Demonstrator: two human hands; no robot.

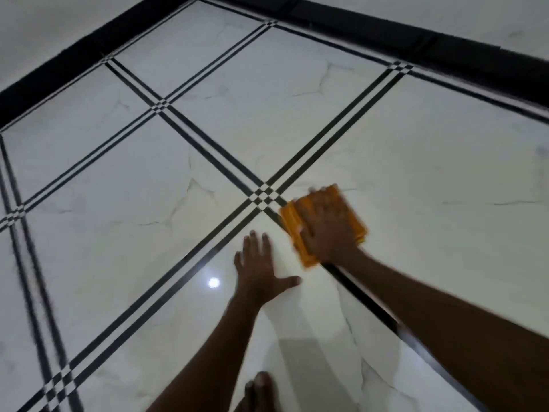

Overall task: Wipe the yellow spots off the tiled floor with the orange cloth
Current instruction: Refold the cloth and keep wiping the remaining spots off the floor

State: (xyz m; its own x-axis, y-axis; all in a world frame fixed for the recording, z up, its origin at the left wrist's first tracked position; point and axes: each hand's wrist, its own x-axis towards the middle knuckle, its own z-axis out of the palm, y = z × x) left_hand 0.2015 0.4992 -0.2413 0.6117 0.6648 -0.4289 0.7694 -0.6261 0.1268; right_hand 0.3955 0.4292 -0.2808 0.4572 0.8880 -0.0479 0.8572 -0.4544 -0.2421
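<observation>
A folded orange cloth (355, 217) lies flat on the white marble-look tiled floor (416, 162), just right of a crossing of black double lines. My right hand (325, 226) presses down on the cloth with straight, spread fingers and covers most of it; the hand and cloth are motion-blurred. My left hand (260, 270) rests flat on the tile to the cloth's lower left, fingers spread, holding nothing. No yellow spots show on the tiles around the cloth; anything under the cloth is hidden.
A black skirting band (386, 34) runs along the base of the walls at the top. A bright light reflection (213, 282) sits left of my left hand. My bare toes (258, 388) show at the bottom edge.
</observation>
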